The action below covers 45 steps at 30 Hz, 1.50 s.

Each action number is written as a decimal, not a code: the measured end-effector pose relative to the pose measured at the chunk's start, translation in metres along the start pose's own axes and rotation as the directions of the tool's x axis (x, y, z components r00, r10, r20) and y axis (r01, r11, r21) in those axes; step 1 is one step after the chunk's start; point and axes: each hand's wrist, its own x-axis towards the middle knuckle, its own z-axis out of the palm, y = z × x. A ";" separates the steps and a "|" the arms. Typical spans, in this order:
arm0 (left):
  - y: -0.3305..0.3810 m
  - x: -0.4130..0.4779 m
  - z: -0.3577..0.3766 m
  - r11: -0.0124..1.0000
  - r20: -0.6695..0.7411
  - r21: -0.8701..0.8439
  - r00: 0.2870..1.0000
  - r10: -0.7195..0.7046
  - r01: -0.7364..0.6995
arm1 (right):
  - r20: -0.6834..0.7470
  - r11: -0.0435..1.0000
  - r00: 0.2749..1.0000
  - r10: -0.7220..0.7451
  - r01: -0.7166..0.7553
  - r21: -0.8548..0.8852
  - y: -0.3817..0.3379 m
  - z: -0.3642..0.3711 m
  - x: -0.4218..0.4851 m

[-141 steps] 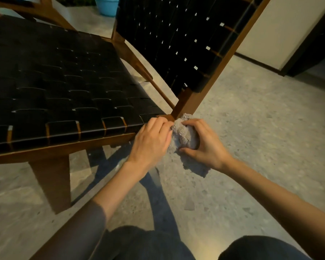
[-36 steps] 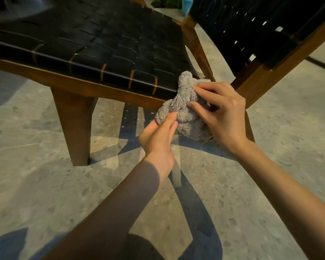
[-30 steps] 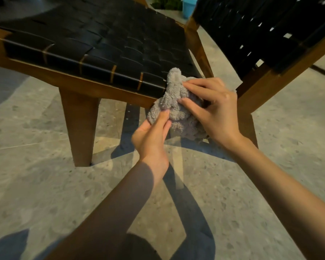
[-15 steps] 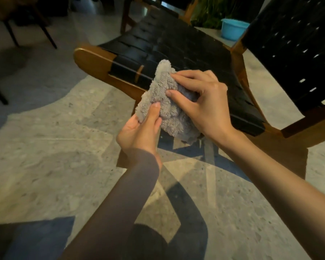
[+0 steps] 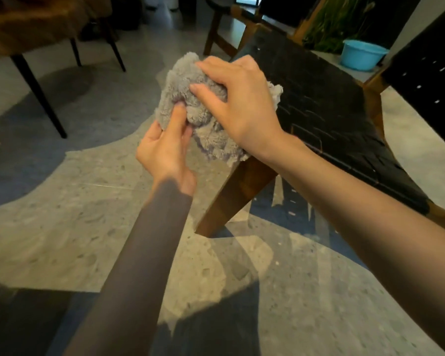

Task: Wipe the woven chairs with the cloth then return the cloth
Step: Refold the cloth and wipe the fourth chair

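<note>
Since 0.5 s ago the view has swung left: a table [image 5: 23, 24] with dark legs now shows at the top left, and the cloth [image 5: 190, 109] sits higher, in front of the chair's front corner rather than below its seat edge.

The left hand [image 5: 165, 150] reaches up from a dark sleeve, its thumb and fingers pinching the cloth's lower left. The right hand [image 5: 239, 104], arm bare, clamps over the cloth's top and right side, fingers curled into the pile. The bunched grey cloth is held in the air between both hands, hiding part of the chair [image 5: 326, 111], whose wooden leg slants down to the floor [image 5: 62, 227]. A blue basin [image 5: 361, 57] stands beyond the seat, near plants [image 5: 329, 27].
</note>
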 end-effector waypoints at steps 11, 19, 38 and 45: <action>-0.022 -0.018 -0.009 0.991 0.136 0.136 0.991 -0.010 -0.009 | -0.096 0.976 0.995 0.034 -0.054 -0.211 0.001 -0.020 -0.051; -0.045 -0.032 -0.037 0.786 0.419 0.526 0.903 0.093 -0.325 | -0.116 0.811 0.808 0.577 -0.550 0.200 -0.001 -0.017 -0.174; -0.088 -0.016 -0.052 0.456 0.681 0.517 0.671 0.293 -0.725 | -0.253 0.543 0.521 0.815 -0.532 0.650 -0.005 0.039 -0.157; -0.101 0.003 -0.062 0.294 0.762 0.488 0.565 0.316 -0.822 | -0.288 0.583 0.514 0.808 -0.628 0.515 0.011 0.060 -0.171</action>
